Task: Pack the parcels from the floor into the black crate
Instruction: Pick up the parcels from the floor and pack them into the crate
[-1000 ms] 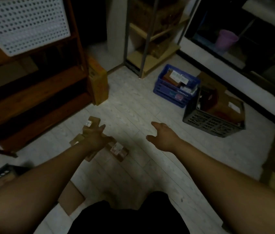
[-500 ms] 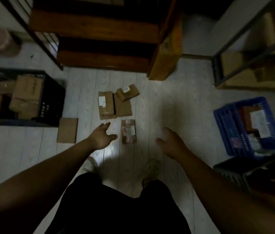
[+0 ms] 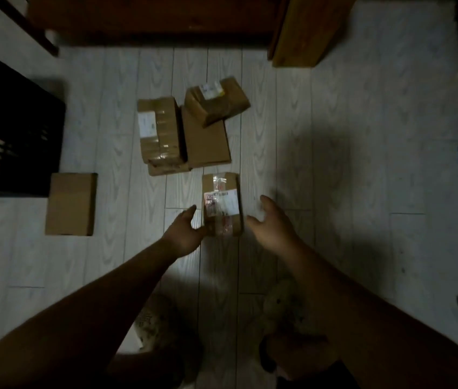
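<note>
Head cam: labelled parcel [image 3: 222,204] lies flat on the floor [image 3: 334,164] between both hands. Left hand [image 3: 184,233] released, thumb at the parcel's near-left corner. Right hand [image 3: 274,224] spread, just beside its right edge, grasping nothing. Black crate [image 3: 11,122] at far left, plain flat parcel [image 3: 70,203] beside it.
</note>
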